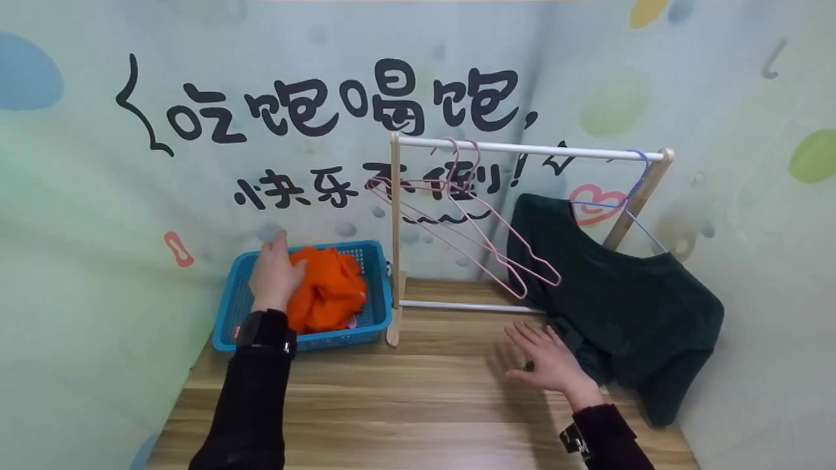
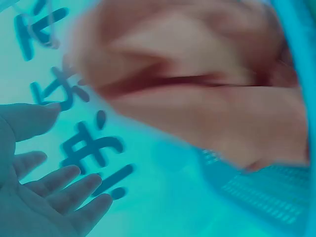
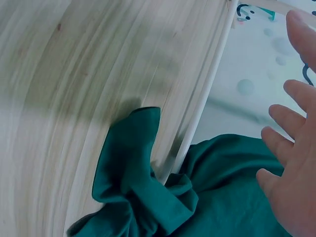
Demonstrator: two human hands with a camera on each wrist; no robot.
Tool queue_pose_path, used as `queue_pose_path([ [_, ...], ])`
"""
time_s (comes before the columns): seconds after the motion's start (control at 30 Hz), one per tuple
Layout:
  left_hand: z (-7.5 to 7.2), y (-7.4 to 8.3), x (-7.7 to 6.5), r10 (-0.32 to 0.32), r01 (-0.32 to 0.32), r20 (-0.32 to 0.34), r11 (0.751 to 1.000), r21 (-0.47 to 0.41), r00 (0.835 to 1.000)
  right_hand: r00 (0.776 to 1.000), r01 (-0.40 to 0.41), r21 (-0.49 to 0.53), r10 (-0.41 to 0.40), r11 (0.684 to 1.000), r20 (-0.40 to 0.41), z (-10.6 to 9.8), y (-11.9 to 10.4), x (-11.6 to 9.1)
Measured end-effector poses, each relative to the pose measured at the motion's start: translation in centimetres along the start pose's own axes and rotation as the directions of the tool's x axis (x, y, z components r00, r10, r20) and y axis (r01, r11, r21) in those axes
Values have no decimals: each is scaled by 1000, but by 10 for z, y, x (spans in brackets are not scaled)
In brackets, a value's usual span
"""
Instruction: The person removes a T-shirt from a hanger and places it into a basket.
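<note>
My left hand [image 1: 275, 274] is over the blue basket [image 1: 225, 320], beside a crumpled orange cloth [image 1: 330, 287] lying in it. In the left wrist view the fingers [image 2: 74, 197] are spread apart and hold nothing, with the bulky cloth [image 2: 207, 118] close by. My right hand [image 1: 545, 356] hovers above the table with fingers extended, just left of a dark green shirt [image 1: 627, 320]. That shirt hangs from a blue hanger [image 1: 646, 228] at the rack's right end. In the right wrist view, the straight fingers [image 3: 281, 143] appear beside the green fabric [image 3: 222, 197].
A small rack with a white top bar [image 1: 555, 150] and wooden posts [image 1: 395, 228] stands at the back of the wooden table [image 1: 418, 405]. Pink hangers [image 1: 486, 241] dangle from the bar's left part. Behind is a pale wall [image 1: 294, 39] with black lettering.
</note>
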State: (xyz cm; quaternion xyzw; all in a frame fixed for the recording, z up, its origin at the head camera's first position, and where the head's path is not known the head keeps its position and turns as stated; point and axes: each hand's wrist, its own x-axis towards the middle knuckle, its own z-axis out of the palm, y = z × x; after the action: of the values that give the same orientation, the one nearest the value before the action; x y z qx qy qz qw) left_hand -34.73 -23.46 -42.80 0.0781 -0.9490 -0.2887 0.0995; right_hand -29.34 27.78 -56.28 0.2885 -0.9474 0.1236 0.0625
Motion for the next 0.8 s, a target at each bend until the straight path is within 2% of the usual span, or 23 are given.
queue_pose_path([
  [0.07, 8, -5, -3, -1, 0, 40, 1000, 22, 999, 1000, -13, 4, 13, 1000, 15, -3, 2, -1],
  [0.2, 23, -11, -11, 38, -47, 91, 994, 96, 995, 999, -41, -6, 41, 999, 22, -11, 7, -2],
  [0.4, 41, -16, -24, 35, -74, 210, 981, 179, 977, 998, -64, -32, 64, 997, -6, -25, 17, -2],
  [0.6, 51, -16, -34, 26, -86, 290, 977, 195, 957, 996, -89, -37, 89, 995, -7, -42, 26, 0],
  [0.8, 53, -10, -49, 55, -138, 367, 969, 203, 928, 993, -114, -37, 113, 993, -21, -65, 35, 5],
])
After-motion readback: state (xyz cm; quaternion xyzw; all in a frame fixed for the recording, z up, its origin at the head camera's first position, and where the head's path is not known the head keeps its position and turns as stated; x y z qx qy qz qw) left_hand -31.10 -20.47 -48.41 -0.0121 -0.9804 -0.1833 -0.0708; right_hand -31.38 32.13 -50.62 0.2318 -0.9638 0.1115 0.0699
